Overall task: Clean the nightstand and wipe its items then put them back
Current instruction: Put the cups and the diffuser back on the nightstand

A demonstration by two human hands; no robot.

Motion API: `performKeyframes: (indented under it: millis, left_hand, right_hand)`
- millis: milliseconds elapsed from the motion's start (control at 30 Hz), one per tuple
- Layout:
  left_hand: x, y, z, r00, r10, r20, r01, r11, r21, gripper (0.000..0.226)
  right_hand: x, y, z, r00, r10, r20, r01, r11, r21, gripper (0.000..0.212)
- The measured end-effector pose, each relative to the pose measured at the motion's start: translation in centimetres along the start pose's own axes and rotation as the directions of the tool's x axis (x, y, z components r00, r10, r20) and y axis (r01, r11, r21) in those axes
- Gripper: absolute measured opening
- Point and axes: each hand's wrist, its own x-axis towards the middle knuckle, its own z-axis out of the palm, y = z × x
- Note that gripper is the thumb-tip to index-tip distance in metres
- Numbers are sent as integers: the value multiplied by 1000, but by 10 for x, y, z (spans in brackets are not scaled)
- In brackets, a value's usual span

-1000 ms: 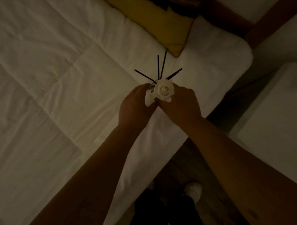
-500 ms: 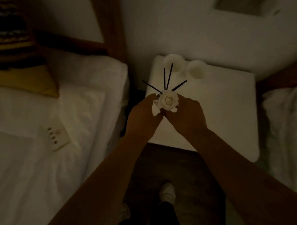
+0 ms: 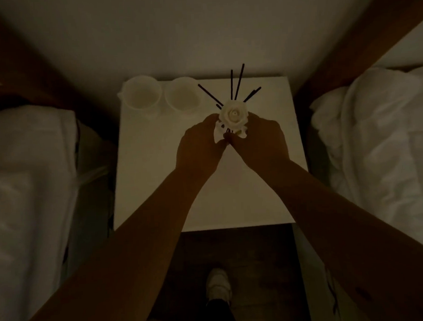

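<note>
White and dimly lit, the nightstand worktop (image 3: 158, 187) carries two pale cups (image 3: 142, 96) at its far left edge. Both hands hold a reed diffuser (image 3: 233, 115) over the far middle of the worktop, just right of the cups: the left hand (image 3: 200, 146) and right hand (image 3: 260, 141) curl their fingers around its base, under the white rose and dark reeds. Whether it touches the surface I cannot tell. To set it down well, keep it upright, lower it straight, clear of the nearest cup, and release only once it stands steady.
</note>
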Motion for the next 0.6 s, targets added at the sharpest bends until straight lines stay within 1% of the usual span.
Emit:
performKeyframes:
  millis: [100, 200, 300, 433, 500, 600]
  left_hand:
    - [19, -4, 12, 1000, -10, 10, 10, 998, -62, 40]
    - [34, -8, 23, 1000, -23, 6, 24, 997, -75, 35]
    - [43, -13, 34, 999, -41, -5, 41, 997, -72, 29]
    - [51, -15, 41, 999, -32, -16, 30, 997, -70, 29]
    - [55, -19, 44, 999, -46, -1, 46, 996, -71, 26]
    - [63, -23, 49, 995, -91, 29, 92, 995, -44, 27]
  right_hand:
    - [22, 11, 9, 1000, -23, 2, 23, 998, -51, 33]
    - [39, 16, 17, 1000, -27, 0, 27, 999, -34, 36]
    - [53, 22, 24, 999, -34, 29, 35, 999, -40, 36]
    - [60, 27, 31, 999, -23, 28, 24, 999, -48, 36]
    - [64, 28, 33, 1000, -16, 19, 17, 999, -44, 36]
    - [72, 28, 34, 1000, -18, 24, 19, 998, -61, 35]
